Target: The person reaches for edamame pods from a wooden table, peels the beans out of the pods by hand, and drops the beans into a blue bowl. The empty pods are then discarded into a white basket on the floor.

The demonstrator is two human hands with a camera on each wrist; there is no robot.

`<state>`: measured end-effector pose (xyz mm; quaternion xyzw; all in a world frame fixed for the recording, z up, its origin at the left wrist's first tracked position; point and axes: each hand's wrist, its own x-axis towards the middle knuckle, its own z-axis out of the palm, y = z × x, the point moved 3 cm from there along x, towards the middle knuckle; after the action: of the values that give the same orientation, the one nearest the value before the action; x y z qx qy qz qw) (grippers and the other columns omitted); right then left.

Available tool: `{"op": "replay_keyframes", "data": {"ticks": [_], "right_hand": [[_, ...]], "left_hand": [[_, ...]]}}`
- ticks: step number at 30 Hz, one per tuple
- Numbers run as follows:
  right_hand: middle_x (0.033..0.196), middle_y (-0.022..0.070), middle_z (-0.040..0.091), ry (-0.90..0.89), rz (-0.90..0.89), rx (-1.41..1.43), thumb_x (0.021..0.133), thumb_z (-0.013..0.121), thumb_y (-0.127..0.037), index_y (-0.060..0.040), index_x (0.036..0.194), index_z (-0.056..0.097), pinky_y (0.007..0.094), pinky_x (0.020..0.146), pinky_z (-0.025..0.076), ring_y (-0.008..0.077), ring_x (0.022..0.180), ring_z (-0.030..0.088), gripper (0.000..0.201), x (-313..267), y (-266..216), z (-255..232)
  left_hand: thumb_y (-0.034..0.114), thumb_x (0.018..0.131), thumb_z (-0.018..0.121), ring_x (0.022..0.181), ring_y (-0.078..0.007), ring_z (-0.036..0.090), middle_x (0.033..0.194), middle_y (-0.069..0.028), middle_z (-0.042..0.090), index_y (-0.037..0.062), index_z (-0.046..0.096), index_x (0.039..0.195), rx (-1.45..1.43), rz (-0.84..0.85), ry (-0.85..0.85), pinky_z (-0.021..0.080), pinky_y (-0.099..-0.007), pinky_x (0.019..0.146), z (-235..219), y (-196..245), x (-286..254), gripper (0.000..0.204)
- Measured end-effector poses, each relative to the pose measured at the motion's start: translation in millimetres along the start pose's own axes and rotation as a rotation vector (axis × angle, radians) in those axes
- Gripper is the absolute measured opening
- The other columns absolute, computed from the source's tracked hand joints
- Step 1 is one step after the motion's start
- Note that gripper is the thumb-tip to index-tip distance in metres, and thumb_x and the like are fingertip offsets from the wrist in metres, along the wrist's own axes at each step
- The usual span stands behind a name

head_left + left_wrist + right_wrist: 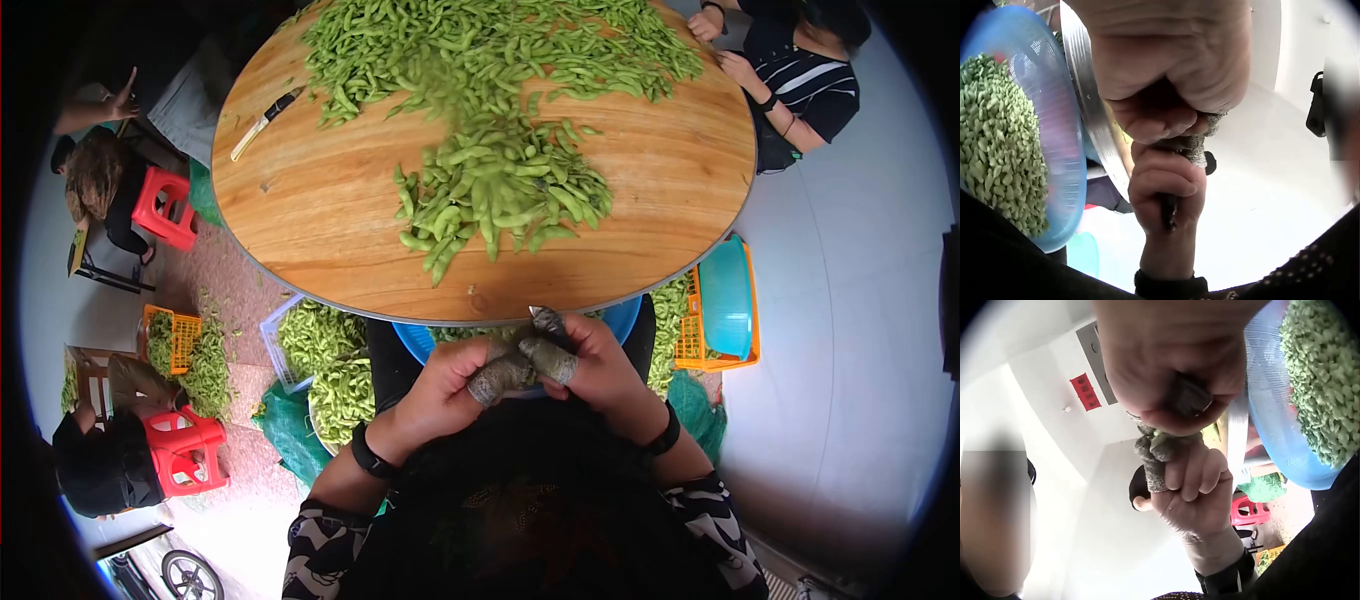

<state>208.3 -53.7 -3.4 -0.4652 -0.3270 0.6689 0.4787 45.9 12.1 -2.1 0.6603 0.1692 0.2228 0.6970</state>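
Note:
Both hands meet just below the near edge of the round wooden table (330, 250), their thumbs wrapped in dirty grey tape. My left hand (455, 380) pinches a green soybean pod (1159, 433), mostly hidden between its taped fingertips. In my right hand (600, 370), curled fingers grip a small dark-handled knife (1191, 399); a pale pointed tip shows beside its index finger in the head view. Beneath the hands, a blue basket (1066, 169) holds shelled green beans (1000, 144). A loose pile of soybean pods (500, 190) lies on the tabletop ahead.
A larger heap of pods (480, 40) covers the table's far side. Another knife (265, 125) lies at left. Pod-filled baskets (290, 345) and green sacks (290, 430) flank the seat. Other people sit around, some on red stools (185, 450). An orange crate (755, 345) stands at right.

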Motion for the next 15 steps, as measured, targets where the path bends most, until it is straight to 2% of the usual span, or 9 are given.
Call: {"op": "replay_keyframes", "data": {"ticks": [1,3,4,6,8,9,12,13,15], "right_hand": [[0.067,-0.0003,0.055,-0.003,0.002,0.001,0.091,0.064,-0.016,-0.0019,0.099,0.06,0.0253,0.052,0.042,0.0072,0.057,0.05,0.016,3,5,-1],[0.074,0.0035,0.058,0.13,-0.445,-0.464,0.087,0.067,-0.015,-0.0003,0.1,0.06,0.032,0.058,0.048,0.017,0.064,0.058,0.022,5,7,-4],[0.074,0.0035,0.058,0.129,-0.444,-0.463,0.087,0.067,-0.015,-0.0003,0.1,0.06,0.032,0.058,0.048,0.017,0.064,0.058,0.022,4,3,-5],[0.089,0.0106,0.063,0.211,-0.555,-1.011,0.077,0.075,-0.011,-0.0004,0.106,0.061,0.0338,0.072,0.05,0.0263,0.081,0.062,0.034,2,-13,-7],[0.09,0.0137,0.061,0.332,-0.624,-1.086,0.077,0.075,-0.015,-0.0003,0.104,0.061,0.0374,0.069,0.051,0.0315,0.078,0.061,0.034,11,-19,-13],[0.091,0.0169,0.06,0.458,-0.695,-1.16,0.076,0.074,-0.018,-0.0001,0.102,0.061,0.0409,0.065,0.051,0.0367,0.076,0.061,0.034,17,-23,-17],[0.092,0.0168,0.06,0.607,-0.718,-1.248,0.073,0.074,-0.016,-0.0008,0.099,0.061,0.0426,0.065,0.052,0.0359,0.075,0.062,0.032,48,-35,-30],[0.092,0.0168,0.06,0.607,-0.723,-1.241,0.073,0.074,-0.016,-0.0008,0.099,0.061,0.0426,0.065,0.052,0.0359,0.075,0.062,0.032,54,-35,-34],[0.089,0.0167,0.06,0.631,-0.678,-1.382,0.072,0.071,-0.01,-0.0012,0.096,0.06,0.0433,0.063,0.052,0.0366,0.073,0.062,0.028,63,-34,-40]], "left_hand": [[0.003,0.09,0.059,0.074,-0.0105,0.057,0.081,-0.0044,0.061,0.0012,0.062,0.095,0.0,-0.002,0.003,0.047,-0.0259,0.062,-3,-4,-5,0.006],[0.004,0.09,0.058,0.068,-0.0083,0.052,0.081,-0.0023,0.06,0.0026,0.062,0.096,0.04,-0.028,0.199,0.043,-0.0225,0.059,-16,-9,-18,0.007],[0.004,0.09,0.058,0.068,-0.0083,0.052,0.081,-0.0023,0.06,0.0026,0.062,0.096,0.041,-0.028,0.2,0.043,-0.0225,0.059,-23,-12,-24,0.007],[0.005,0.092,0.056,0.067,-0.0053,0.049,0.081,-0.0002,0.06,0.0033,0.062,0.096,0.002,0.06,0.432,0.04,-0.0201,0.058,-47,-12,-42,0.007],[0.005,0.093,0.055,0.067,-0.0039,0.047,0.083,0.0004,0.06,0.003,0.062,0.094,0.164,0.045,0.606,0.039,-0.019,0.058,-70,-1,-64,0.007],[0.006,0.093,0.057,0.068,-0.0044,0.048,0.083,0.0004,0.061,0.0025,0.062,0.092,0.294,0.009,0.711,0.04,-0.0198,0.059,-84,-1,-78,0.007],[0.012,0.091,0.064,0.069,-0.0069,0.052,0.076,-0.0018,0.062,0.0013,0.063,0.085,0.687,-0.068,0.987,0.044,-0.024,0.06,-122,1,-109,0.012],[0.017,0.088,0.069,0.063,-0.0138,0.057,0.07,-0.0074,0.063,0.0007,0.063,0.082,1.006,-0.136,1.038,0.046,-0.0294,0.057,-124,13,-111,0.018],[0.018,0.087,0.07,0.059,-0.0181,0.058,0.069,-0.0104,0.063,0.0007,0.063,0.081,1.15,-0.126,1.091,0.046,-0.0315,0.055,-130,19,-117,0.02]]}}
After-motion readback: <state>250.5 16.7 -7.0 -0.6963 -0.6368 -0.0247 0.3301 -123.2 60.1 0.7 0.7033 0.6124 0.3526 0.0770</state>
